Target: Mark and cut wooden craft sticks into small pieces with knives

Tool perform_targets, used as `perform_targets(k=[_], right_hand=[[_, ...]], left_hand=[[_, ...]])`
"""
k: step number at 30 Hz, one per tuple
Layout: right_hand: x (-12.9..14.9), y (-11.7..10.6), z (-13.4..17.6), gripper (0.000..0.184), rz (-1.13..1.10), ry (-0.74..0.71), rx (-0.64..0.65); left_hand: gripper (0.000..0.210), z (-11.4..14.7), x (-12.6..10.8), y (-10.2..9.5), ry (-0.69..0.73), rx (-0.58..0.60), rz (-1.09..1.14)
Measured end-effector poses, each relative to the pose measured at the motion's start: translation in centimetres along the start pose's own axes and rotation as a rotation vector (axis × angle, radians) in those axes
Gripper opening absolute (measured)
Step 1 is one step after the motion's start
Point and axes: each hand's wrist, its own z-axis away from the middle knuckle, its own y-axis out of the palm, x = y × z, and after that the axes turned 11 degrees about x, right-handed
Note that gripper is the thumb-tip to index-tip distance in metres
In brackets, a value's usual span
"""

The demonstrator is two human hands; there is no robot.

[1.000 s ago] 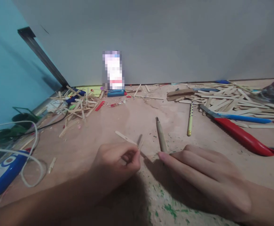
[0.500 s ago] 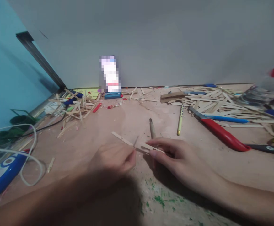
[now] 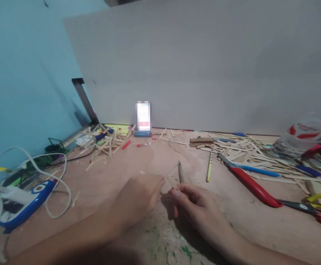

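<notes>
My left hand [image 3: 145, 191] is closed, its fingers mostly turned away from view. The pale end of a wooden craft stick [image 3: 142, 172] shows past its knuckles. My right hand [image 3: 195, 202] pinches a short piece of craft stick [image 3: 172, 182] between thumb and fingers, close to the left fingertips. A thin, blurred sliver [image 3: 173, 170] slants up between the hands; I cannot tell what it is. Just beyond my right fingers a slim tool with a wooden handle [image 3: 180, 173] lies on the table.
A yellow pencil [image 3: 209, 167], a red-handled folding saw [image 3: 255, 186] and scissors [image 3: 303, 207] lie to the right, before a heap of craft sticks [image 3: 243, 154]. A lit phone [image 3: 143, 116] stands at the back. White cable [image 3: 63, 162] loops at left, near a blue-and-white device [image 3: 30, 206].
My view has tilted up and shifted left. The left hand has turned so that less of its stick shows. The right hand's stick piece now points up and left.
</notes>
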Motion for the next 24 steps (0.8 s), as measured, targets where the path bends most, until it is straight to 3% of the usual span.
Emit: perform_targets(k=[4,12,17,24], right_hand=[[-0.1,-0.3,0.0,0.061,-0.010,0.050,0.034],[0.5,-0.7,-0.1,0.059,-0.025,0.112,0.044],[0.4,-0.8,-0.5,0.061,-0.056,0.078,0.084],[0.5,-1.1,-0.5,0.059,-0.040,0.039,0.046]], left_hand=[[0.021,0.7,0.7,1.2,0.032,0.055,0.021],[0.021,1.6,1.0,3.0,0.042,-0.001,0.120],[0.029,1.1,0.2,2.7,0.112,0.038,0.171],[0.031,-0.7,-0.3,1.2,0.001,0.033,0.210]])
